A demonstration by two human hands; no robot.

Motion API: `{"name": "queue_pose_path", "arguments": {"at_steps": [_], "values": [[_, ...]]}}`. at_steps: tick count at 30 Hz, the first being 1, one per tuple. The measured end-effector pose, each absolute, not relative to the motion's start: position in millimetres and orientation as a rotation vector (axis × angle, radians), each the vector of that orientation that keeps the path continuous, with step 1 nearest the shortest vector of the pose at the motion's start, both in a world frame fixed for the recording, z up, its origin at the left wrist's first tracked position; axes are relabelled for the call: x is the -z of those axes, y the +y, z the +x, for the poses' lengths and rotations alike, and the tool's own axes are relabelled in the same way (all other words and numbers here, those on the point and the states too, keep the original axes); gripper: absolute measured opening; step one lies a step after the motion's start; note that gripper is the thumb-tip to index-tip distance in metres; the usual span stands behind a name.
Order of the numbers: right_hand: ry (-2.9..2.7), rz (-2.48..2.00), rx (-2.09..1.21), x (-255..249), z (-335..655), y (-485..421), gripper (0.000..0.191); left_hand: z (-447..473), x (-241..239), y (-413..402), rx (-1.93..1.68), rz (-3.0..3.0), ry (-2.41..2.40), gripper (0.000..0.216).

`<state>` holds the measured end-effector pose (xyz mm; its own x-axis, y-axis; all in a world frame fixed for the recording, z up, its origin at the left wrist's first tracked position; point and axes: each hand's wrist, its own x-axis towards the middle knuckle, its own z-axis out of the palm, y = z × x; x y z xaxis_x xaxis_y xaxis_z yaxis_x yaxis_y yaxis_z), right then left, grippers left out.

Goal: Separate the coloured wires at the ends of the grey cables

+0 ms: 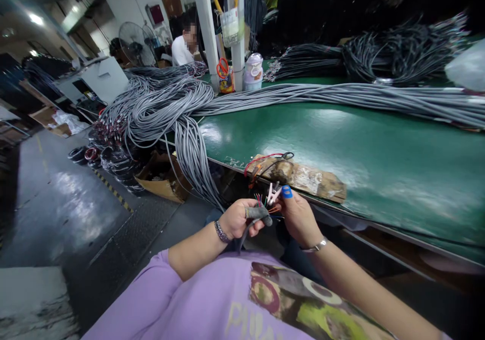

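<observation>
My left hand (242, 217), with grey covers on its fingers, is closed around the end of a grey cable. From that end several thin coloured wires (259, 199) fan out, red, green, orange and blue among them. My right hand (299, 219) is close beside it, a blue cover on the thumb, fingers pinched where the orange wires reach. Next to the right thumb is a pale pink clip-like piece (273, 194); whether the hand touches it is unclear. Just beyond, a tape-wrapped wooden board (322, 182) with red and black leads lies along the bench edge.
Grey cable bundles (170, 102) drape over the left end of the green bench (341, 133) and run along its back. Darker coils (394, 52) lie behind. A post holds red-handled scissors (223, 67) beside a bottle (253, 72). A cardboard box (162, 178) is on the floor; a person sits beyond.
</observation>
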<state>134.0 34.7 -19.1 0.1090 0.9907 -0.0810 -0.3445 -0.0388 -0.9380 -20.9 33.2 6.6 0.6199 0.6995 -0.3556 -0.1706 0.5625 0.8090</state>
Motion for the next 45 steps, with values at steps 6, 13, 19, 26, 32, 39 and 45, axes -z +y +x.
{"name": "queue_pose_path", "arguments": {"at_steps": [6, 13, 19, 26, 32, 39, 45], "values": [[-0.560, -0.896, -1.721, 14.2, 128.9, 40.1, 0.051, -18.1, 1.3, 37.1, -0.524, 0.802, 0.699, 0.041], [-0.459, -0.882, -1.704, 15.1, 126.9, 41.9, 0.047, -16.2, 6.6, 36.6, -0.490, 0.784, 0.755, 0.039], [-0.442, -0.808, -1.807, 14.0, 131.7, 36.4, 0.049, -17.9, 3.2, 28.4, -0.544, 0.841, 0.798, 0.045], [-0.518, -0.845, -1.772, 7.4, 134.4, 31.8, 0.034, -16.1, -1.9, 10.0, -0.684, 0.961, 0.928, 0.048], [-0.676, -0.938, -1.769, 4.4, 138.0, 26.0, 0.044, -14.3, -3.5, 10.0, -0.774, 1.013, 1.030, 0.041], [-1.070, -1.097, -1.749, -4.4, 145.9, 18.0, 0.041, -19.1, 2.5, 4.7, -0.736, 1.264, 1.089, 0.024], [-1.187, -1.124, -1.707, -7.1, 147.2, 16.7, 0.039, -19.3, 4.5, 2.2, -0.719, 1.270, 1.080, 0.027]]}}
